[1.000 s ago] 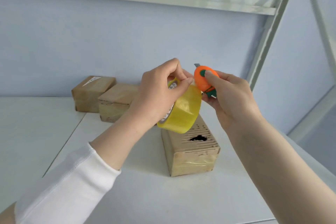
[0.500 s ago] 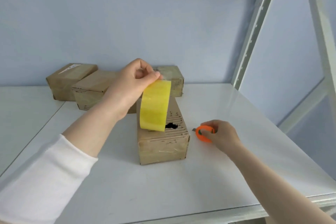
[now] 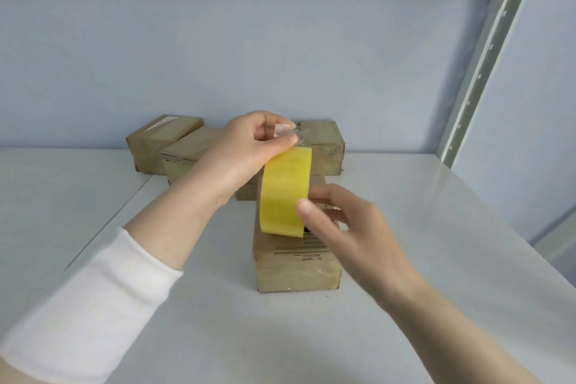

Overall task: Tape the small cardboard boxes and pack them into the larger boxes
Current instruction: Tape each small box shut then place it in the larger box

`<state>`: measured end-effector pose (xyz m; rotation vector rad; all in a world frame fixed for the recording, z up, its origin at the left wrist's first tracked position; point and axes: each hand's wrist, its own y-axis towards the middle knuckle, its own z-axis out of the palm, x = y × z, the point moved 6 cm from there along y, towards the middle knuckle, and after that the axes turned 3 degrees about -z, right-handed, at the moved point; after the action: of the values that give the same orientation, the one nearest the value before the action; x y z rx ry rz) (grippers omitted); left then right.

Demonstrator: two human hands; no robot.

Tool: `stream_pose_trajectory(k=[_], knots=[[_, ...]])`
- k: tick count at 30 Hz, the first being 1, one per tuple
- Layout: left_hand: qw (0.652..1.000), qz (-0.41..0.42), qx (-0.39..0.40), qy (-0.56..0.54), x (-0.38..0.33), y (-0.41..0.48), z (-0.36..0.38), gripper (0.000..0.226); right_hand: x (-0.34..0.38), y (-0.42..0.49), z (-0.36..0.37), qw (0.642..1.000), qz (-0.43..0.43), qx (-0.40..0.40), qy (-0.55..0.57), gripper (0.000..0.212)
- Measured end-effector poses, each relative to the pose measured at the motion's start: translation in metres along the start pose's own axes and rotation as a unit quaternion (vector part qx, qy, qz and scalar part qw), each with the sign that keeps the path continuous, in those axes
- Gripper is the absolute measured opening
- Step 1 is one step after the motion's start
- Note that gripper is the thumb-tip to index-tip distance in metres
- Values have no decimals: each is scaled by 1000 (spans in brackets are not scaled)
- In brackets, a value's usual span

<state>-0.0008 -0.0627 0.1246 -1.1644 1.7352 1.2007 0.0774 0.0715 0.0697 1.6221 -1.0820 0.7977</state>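
Note:
A yellow tape roll (image 3: 285, 193) stands on edge over a small cardboard box (image 3: 296, 268) in the middle of the white shelf. My left hand (image 3: 246, 153) pinches the loose clear end of the tape at the roll's top. My right hand (image 3: 339, 221) is at the roll's right side, thumb against its front edge and fingers behind it; it carries no cutter. The box top has torn ribbing and a dark hole, partly hidden by the roll and my right hand.
Several more small cardboard boxes (image 3: 162, 140) sit along the back wall, one (image 3: 324, 146) right behind the roll. A metal shelf upright (image 3: 480, 72) rises at the right. The white shelf surface (image 3: 436, 227) ends near the right and front.
My right hand let go of the orange cutter, which is now out of sight, and moved up to the tape roll. My left hand kept the tape over the box.

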Motion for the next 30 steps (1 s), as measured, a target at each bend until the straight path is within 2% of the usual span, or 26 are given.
stream_pose_trajectory(k=[2,4,5,9,12,14,20,22,26,28,30], knots=[[1000,17,-2,8,-2,3,3,4,4,4,11,1000,2,9,-11,31],[999,35,-15,17,-5,7,1,8,3,7,12,1000,4,-8,11,18],[998,48,-22,22,-7,9,-2,11,2,8,11,999,5,-21,25,18],[991,114,-32,64,-18,18,-11,15,0,5,5,996,-5,-73,41,41],[987,134,-31,89,-22,23,-10,16,0,6,16,1000,-6,-21,16,26],[984,140,-36,101,-26,28,-13,18,1,6,12,999,-6,-37,0,17],[988,152,-26,28,-47,48,-22,15,19,8,-12,989,-21,-141,27,54],[989,145,-19,-5,-49,55,-20,13,26,11,-15,991,-29,-131,23,55],[990,139,3,5,-44,64,-15,13,33,11,-15,995,-29,-96,-17,36],[991,136,7,-4,-45,67,-13,13,36,9,-21,991,-35,-125,-21,44],[989,130,-8,-64,-51,73,-19,14,36,7,-24,988,-28,-153,-8,59]])
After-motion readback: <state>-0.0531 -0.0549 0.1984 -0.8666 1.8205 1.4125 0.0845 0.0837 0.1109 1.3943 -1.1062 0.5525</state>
